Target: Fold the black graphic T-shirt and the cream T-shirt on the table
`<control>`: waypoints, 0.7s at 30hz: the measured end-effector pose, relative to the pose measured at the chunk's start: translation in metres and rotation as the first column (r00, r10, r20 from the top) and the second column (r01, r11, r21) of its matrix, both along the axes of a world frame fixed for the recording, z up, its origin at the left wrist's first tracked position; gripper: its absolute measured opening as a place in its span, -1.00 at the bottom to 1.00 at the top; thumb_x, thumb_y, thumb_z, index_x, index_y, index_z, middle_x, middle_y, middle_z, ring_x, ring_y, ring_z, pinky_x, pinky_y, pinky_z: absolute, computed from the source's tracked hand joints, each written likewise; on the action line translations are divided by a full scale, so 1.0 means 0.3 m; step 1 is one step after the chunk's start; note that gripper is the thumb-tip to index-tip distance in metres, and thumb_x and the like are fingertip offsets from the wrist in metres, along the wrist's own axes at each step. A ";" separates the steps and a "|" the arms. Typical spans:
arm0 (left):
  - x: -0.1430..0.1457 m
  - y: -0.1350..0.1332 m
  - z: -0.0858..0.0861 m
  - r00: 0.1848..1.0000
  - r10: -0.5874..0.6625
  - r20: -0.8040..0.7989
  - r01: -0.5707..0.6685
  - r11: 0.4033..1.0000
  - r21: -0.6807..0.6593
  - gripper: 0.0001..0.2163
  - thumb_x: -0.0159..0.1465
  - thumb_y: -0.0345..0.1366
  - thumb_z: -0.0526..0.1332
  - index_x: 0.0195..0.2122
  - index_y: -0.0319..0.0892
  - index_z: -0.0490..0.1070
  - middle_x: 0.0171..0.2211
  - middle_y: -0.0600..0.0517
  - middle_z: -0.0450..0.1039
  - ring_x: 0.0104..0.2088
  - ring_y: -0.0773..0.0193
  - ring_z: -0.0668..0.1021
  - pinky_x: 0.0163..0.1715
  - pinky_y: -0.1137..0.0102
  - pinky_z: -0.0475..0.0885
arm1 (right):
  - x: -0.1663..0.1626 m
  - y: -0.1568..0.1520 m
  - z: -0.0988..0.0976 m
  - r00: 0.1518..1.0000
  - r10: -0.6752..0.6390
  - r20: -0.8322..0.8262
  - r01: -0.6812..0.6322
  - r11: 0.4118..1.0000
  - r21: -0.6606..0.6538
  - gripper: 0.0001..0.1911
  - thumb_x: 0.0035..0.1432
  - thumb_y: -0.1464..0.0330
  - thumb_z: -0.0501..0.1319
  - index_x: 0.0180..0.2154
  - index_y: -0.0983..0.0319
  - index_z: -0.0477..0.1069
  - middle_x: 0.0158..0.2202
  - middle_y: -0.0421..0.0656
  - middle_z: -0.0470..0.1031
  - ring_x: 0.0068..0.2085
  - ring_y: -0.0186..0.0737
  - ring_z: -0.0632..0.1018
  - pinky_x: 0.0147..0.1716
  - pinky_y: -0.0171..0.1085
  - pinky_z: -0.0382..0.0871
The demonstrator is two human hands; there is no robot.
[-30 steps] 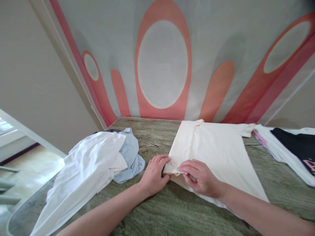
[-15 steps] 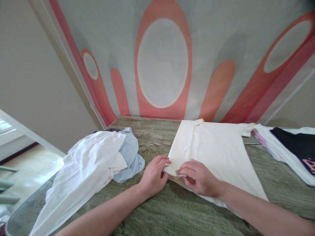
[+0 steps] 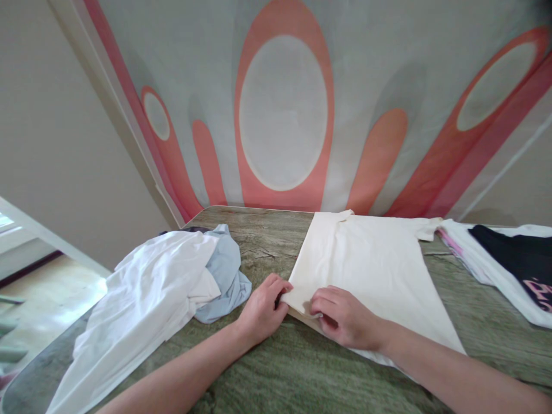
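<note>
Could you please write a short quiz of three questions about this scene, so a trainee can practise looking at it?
1. True or false: both hands grip the near left corner of the cream shirt.
2. Which garment lies partly under the white shirt on the left side of the table?
A. a black one
B. a light blue one
C. a red one
3. Fill the gap: the dark garment with pink print lies at the ____ edge of the picture.

Key
1. True: the left hand and the right hand pinch that corner.
2. B, the light blue garment.
3. right
</note>
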State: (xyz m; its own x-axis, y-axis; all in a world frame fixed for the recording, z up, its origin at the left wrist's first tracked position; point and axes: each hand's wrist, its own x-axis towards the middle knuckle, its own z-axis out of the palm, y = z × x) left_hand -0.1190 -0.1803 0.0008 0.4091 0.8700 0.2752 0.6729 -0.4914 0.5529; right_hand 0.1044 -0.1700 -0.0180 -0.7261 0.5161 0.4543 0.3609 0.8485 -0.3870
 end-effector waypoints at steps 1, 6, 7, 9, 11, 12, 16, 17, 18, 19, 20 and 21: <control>-0.003 0.001 0.001 1.000 -0.001 0.010 0.001 1.000 0.003 -0.71 0.05 -0.57 0.04 -0.22 -0.18 0.33 -0.33 0.03 0.27 -0.32 0.29 0.37 -0.30 0.42 0.31 | -0.002 -0.001 0.004 1.000 0.005 0.010 -0.005 1.000 -0.014 -0.77 -0.07 0.56 0.10 -0.31 0.21 0.32 -0.37 -0.15 0.37 -0.34 -0.26 0.36 -0.32 -0.27 0.26; -0.028 0.006 0.007 0.997 -0.080 0.016 0.080 0.997 -0.009 -0.70 0.09 -0.58 0.03 -0.20 -0.17 0.35 -0.29 0.01 0.32 -0.23 0.27 0.41 -0.19 0.39 0.34 | -0.001 0.001 0.013 1.000 0.017 0.019 -0.017 0.999 -0.030 -0.79 -0.04 0.55 0.12 -0.31 0.21 0.35 -0.35 -0.14 0.39 -0.30 -0.25 0.39 -0.29 -0.27 0.27; -0.032 0.006 0.009 0.995 -0.097 0.001 0.097 0.995 -0.012 -0.70 0.09 -0.58 0.03 -0.19 -0.17 0.35 -0.27 0.01 0.32 -0.21 0.27 0.41 -0.18 0.38 0.34 | 0.000 0.002 0.012 1.000 0.023 0.021 -0.023 0.999 -0.028 -0.80 -0.04 0.55 0.12 -0.32 0.21 0.35 -0.35 -0.14 0.39 -0.31 -0.25 0.39 -0.29 -0.27 0.27; -0.035 0.002 0.015 0.991 -0.119 -0.056 0.118 0.993 -0.014 -0.68 0.09 -0.58 0.03 -0.16 -0.15 0.34 -0.24 0.01 0.32 -0.19 0.27 0.41 -0.16 0.39 0.34 | 0.004 0.003 0.009 0.999 0.039 0.026 -0.039 0.999 -0.021 -0.81 -0.04 0.56 0.12 -0.34 0.22 0.35 -0.36 -0.14 0.39 -0.32 -0.26 0.38 -0.30 -0.27 0.27; -0.033 -0.005 0.022 0.981 -0.128 -0.145 0.128 0.992 -0.008 -0.65 0.09 -0.58 0.02 -0.13 -0.13 0.32 -0.19 0.01 0.31 -0.17 0.27 0.41 -0.15 0.39 0.34 | 0.007 0.003 0.005 0.998 0.050 0.025 -0.050 0.999 -0.006 -0.82 -0.05 0.55 0.12 -0.36 0.22 0.35 -0.36 -0.14 0.39 -0.32 -0.26 0.38 -0.31 -0.27 0.26; -0.031 -0.009 0.025 0.973 -0.128 -0.194 0.130 0.992 -0.001 -0.64 0.09 -0.58 0.02 -0.13 -0.12 0.32 -0.17 0.01 0.31 -0.17 0.27 0.41 -0.15 0.39 0.34 | 0.008 0.002 0.004 0.998 0.051 0.025 -0.051 0.999 0.003 -0.83 -0.05 0.55 0.12 -0.37 0.22 0.35 -0.36 -0.14 0.39 -0.33 -0.26 0.38 -0.31 -0.27 0.26; -0.023 -0.018 0.034 0.926 -0.114 -0.359 0.145 0.988 0.060 -0.66 0.11 -0.56 0.04 -0.12 -0.11 0.34 -0.09 -0.02 0.33 -0.14 0.22 0.42 -0.13 0.33 0.34 | 0.011 0.000 0.008 0.998 0.057 0.027 -0.058 0.997 0.059 -0.84 -0.06 0.54 0.13 -0.39 0.21 0.36 -0.39 -0.15 0.39 -0.35 -0.26 0.37 -0.31 -0.24 0.23; -0.023 -0.018 0.034 0.917 -0.113 -0.384 0.155 0.985 0.081 -0.65 0.12 -0.55 0.05 -0.10 -0.10 0.34 -0.06 -0.03 0.33 -0.12 0.20 0.42 -0.11 0.29 0.34 | 0.011 -0.001 0.011 0.998 0.059 0.027 -0.061 0.995 0.078 -0.85 -0.05 0.53 0.13 -0.39 0.21 0.37 -0.40 -0.15 0.40 -0.35 -0.25 0.36 -0.30 -0.22 0.23; -0.024 -0.016 0.033 0.908 -0.117 -0.401 0.171 0.980 0.100 -0.64 0.13 -0.54 0.05 -0.07 -0.10 0.33 -0.02 -0.05 0.33 -0.08 0.17 0.41 -0.09 0.25 0.33 | 0.012 -0.002 0.014 0.998 0.059 0.024 -0.061 0.993 0.097 -0.86 -0.04 0.52 0.14 -0.39 0.21 0.37 -0.41 -0.15 0.40 -0.34 -0.24 0.37 -0.29 -0.20 0.22; -0.025 -0.014 0.031 0.902 -0.129 -0.411 0.192 0.974 0.116 -0.62 0.15 -0.54 0.05 -0.03 -0.09 0.32 0.02 -0.06 0.32 -0.04 0.15 0.39 -0.07 0.22 0.32 | 0.012 -0.002 0.017 0.998 0.060 0.019 -0.061 0.992 0.114 -0.86 -0.04 0.51 0.14 -0.39 0.21 0.38 -0.42 -0.15 0.40 -0.33 -0.23 0.37 -0.27 -0.18 0.22; -0.026 -0.012 0.028 0.898 -0.149 -0.414 0.219 0.968 0.127 -0.61 0.16 -0.54 0.04 0.00 -0.10 0.31 0.05 -0.06 0.31 0.01 0.14 0.37 -0.04 0.19 0.30 | 0.013 -0.002 0.018 0.998 0.063 0.016 -0.064 0.990 0.124 -0.86 -0.03 0.51 0.14 -0.38 0.20 0.39 -0.42 -0.15 0.40 -0.32 -0.22 0.37 -0.26 -0.17 0.21; -0.027 -0.009 0.025 0.894 -0.172 -0.413 0.246 0.960 0.131 -0.59 0.16 -0.55 0.03 0.02 -0.10 0.29 0.07 -0.07 0.30 0.05 0.14 0.35 -0.01 0.18 0.28 | 0.013 -0.001 0.019 0.998 0.069 0.012 -0.070 0.989 0.128 -0.86 -0.02 0.51 0.13 -0.38 0.20 0.39 -0.43 -0.15 0.40 -0.33 -0.23 0.37 -0.26 -0.17 0.21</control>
